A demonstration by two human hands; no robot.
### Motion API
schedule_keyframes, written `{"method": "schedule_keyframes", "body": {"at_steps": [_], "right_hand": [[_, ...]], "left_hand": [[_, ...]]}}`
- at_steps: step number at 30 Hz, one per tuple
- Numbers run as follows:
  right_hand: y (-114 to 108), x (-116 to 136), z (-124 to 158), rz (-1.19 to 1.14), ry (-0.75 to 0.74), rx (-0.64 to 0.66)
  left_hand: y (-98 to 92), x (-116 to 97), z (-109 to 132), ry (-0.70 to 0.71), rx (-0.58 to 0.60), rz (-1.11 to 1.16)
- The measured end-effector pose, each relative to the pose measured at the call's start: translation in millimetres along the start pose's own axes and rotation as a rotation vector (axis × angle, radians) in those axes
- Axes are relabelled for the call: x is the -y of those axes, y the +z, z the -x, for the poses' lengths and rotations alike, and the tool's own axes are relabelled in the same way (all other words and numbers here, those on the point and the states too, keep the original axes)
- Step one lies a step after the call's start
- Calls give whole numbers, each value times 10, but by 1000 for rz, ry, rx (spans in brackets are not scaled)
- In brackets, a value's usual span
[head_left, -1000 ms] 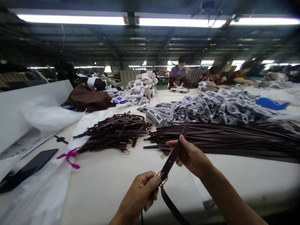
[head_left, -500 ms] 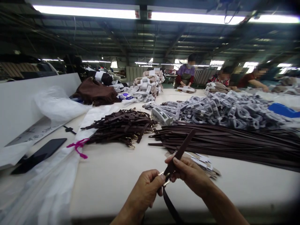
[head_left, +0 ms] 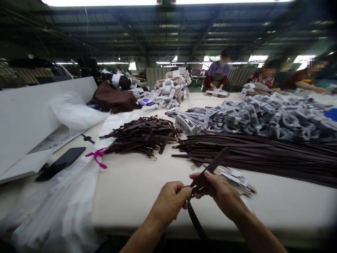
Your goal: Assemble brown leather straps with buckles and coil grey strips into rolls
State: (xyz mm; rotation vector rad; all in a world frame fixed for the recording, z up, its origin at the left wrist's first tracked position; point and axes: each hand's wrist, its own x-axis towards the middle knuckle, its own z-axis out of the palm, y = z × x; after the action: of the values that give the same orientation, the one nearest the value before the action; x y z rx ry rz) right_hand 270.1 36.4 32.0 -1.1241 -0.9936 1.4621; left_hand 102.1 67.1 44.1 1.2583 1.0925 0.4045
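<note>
Between my two hands is a dark brown leather strap (head_left: pixel 217 159) with a gold-coloured buckle (head_left: pixel 193 189). My left hand (head_left: pixel 171 200) pinches the strap at the buckle, thumb on top. My right hand (head_left: pixel 218 189) grips the strap just beyond the buckle, its free end pointing up and to the right. Below the hands the rest of the strap hangs in a curve toward the table's front edge. Fingers hide part of the buckle. Past my right hand lie white and tan paper tags (head_left: pixel 234 177), and long brown straps (head_left: pixel 263 153) are laid out behind them.
A heap of short brown straps with gold clasps (head_left: pixel 142 135) lies ahead, by a grey tape dispenser (head_left: pixel 187 124). Plastic-wrapped coiled straps (head_left: pixel 263 116) pile up at right. To the left are a black phone (head_left: pixel 63 163), plastic bags (head_left: pixel 71 207) and a brown bag (head_left: pixel 114 96). Several people work across the table.
The view has tilted down and shifted left, so everything sits higher and further right. Both hands still hold the strap at the buckle, and its free end leans further to the right.
</note>
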Motion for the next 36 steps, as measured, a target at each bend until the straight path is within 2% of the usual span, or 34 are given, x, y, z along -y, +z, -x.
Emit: {"method": "schedule_keyframes", "body": {"at_steps": [5,9,14,16,18,22,24,25,28,31,34,36], "right_hand": [[23,69,62,179,-23,-61],[104,76,105,407,-158,-101],[242,-78,120,875,-414,7],[248,-82,122,1003,-420,29],[209,8,132,1059,-383,111],[81,307,141,930,-310,380],[51,380,108,892,-317,378],[48,384,79,884,-337,333],[64,302,-56,820,-420,177],[67,147,-229,658,-389,174],[61,-44,-379,440,-237,173],[75,-180,-440,343,-199,111]], "left_hand": [[0,-38,-12,0,-4,-53],[24,-19,-66,58,-24,-112],[47,7,-157,255,-29,-349],[6,-2,-174,304,3,-444],[-74,-26,-176,314,74,-500],[-256,-148,-157,341,232,-547],[-305,-250,-158,417,256,-662],[-319,-305,-166,472,243,-731],[-351,-442,-226,616,145,-847],[-410,-468,-312,648,82,-849],[-472,-333,-349,628,-18,-848],[-479,-146,-317,613,-194,-834]]}}
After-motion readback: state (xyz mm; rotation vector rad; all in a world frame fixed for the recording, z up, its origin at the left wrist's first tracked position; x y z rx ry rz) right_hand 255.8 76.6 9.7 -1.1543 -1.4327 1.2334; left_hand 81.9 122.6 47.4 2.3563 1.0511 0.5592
